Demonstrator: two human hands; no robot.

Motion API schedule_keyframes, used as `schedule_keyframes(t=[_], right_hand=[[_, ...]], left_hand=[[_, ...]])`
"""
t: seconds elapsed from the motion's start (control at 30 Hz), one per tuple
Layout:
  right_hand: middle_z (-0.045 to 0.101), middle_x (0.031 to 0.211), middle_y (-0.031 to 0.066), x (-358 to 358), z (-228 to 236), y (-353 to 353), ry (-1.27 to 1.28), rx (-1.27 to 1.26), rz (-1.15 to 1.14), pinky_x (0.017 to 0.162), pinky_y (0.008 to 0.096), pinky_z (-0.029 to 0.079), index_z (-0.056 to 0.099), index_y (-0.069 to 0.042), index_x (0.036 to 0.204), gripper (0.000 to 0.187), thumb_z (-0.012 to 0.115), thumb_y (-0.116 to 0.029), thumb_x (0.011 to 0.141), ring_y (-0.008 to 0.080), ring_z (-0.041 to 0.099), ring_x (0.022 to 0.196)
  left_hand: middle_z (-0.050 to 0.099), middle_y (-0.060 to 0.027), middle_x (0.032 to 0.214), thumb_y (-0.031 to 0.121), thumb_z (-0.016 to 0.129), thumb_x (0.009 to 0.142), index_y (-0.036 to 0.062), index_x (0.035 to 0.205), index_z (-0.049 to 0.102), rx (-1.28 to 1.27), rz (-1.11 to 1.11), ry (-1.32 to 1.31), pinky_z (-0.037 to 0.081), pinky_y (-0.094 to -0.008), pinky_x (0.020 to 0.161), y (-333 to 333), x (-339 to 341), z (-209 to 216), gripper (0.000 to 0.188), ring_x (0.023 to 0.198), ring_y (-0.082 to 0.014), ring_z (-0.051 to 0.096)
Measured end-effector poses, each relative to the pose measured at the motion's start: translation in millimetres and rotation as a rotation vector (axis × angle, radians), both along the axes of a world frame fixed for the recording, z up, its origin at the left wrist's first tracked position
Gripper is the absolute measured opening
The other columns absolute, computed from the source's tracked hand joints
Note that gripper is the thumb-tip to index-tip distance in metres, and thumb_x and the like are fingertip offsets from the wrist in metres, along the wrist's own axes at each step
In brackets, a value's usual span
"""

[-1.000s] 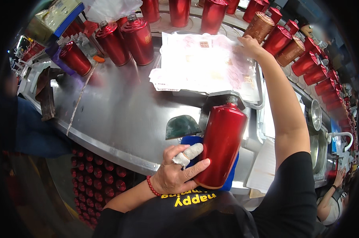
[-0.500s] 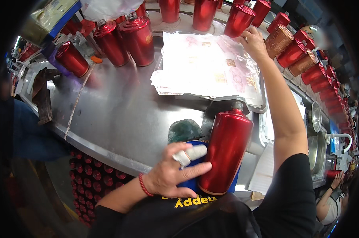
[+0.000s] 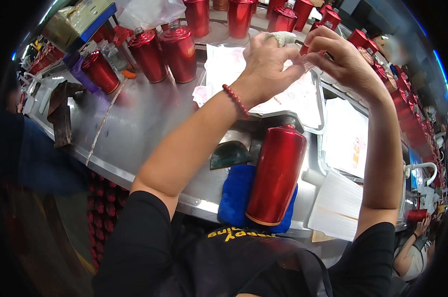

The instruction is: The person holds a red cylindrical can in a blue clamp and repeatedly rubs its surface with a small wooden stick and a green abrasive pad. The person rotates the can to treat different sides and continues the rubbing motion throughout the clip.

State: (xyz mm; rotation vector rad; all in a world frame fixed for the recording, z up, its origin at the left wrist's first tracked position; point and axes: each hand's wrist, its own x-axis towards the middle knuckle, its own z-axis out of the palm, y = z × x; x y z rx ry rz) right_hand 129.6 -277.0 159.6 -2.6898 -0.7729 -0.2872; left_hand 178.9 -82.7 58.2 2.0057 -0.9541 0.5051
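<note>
Above a tray of white printed sheets (image 3: 221, 62), both my hands meet at chest-far reach. My left hand (image 3: 271, 69), with a pale wrap on one finger and a red bead bracelet, has its thumb and fingers closed at the edge of a thin pinkish printed sheet (image 3: 309, 64). My right hand (image 3: 345, 62) pinches the same sheet, mostly hidden by the fingers. Nearer me, a red metallic bottle (image 3: 277, 173) leans untouched on a blue cloth pad (image 3: 236, 190), its neck pointing away.
Several red bottles (image 3: 184, 54) stand at the back left, and more line the far side and right. A dark green scraper-like piece (image 3: 230, 155) lies beside the pad. White papers (image 3: 335, 203) lie at the right, near a second sheet stack (image 3: 346, 138). A curved metal table edge (image 3: 110, 173) runs left.
My left hand has left the red bottle and moved up and away to join my right hand. The right hand has lifted a thin sheet from the tray area.
</note>
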Motion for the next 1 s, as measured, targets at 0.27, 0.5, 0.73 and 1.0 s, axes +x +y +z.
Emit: schedule_keyframes(t=[0.27,0.5,0.73,1.0], right_hand=[[0.066,0.12,0.0093,-27,-82,-27,0.031,0.694,-0.052,0.1,0.0331,0.046,0.068,-0.001,0.105,0.026,0.075,-0.024,0.095,0.0195,0.06,0.115],[0.067,0.095,-0.0006,-47,-91,-104,0.147,0.732,-0.456,0.081,0.026,0.048,0.07,-0.002,0.104,0.022,0.069,-0.024,0.099,0.0077,0.059,0.093],[0.066,0.099,0.0199,-31,-260,-230,-0.104,0.148,-0.736,0.086,0.0436,0.051,0.072,-0.004,0.088,0.019,0.073,-0.022,0.088,0.0362,0.064,0.092],[0.062,0.109,0.0142,-38,-207,-198,-0.333,-0.048,-0.561,0.091,0.044,0.046,0.066,-0.003,0.093,0.012,0.071,-0.014,0.091,0.0351,0.058,0.102]], left_hand=[[0.062,-0.0172,0.111,0.044,0.069,0.091,0.0197,0.101,0.078,-0.099,-0.066,-0.011,0.027,-0.0566,0.108,-24,-12,-18,0.028,0.129,-0.0387,0.042],[0.067,-0.0166,0.115,0.034,0.07,0.09,0.0106,0.124,0.069,-0.058,-0.146,-0.044,0.033,-0.0436,0.108,36,-70,6,0.041,0.117,-0.0326,0.055],[0.063,-0.0207,0.131,0.056,0.061,0.097,-0.0055,0.134,0.058,-0.096,-0.148,0.239,0.024,-0.0491,0.118,106,-172,-58,0.073,0.126,-0.0314,0.055],[0.057,-0.026,0.129,0.041,0.082,0.079,-0.0028,0.154,0.034,0.287,-0.062,0.228,0.021,-0.0561,0.115,111,-227,-94,0.099,0.134,-0.046,0.037]])
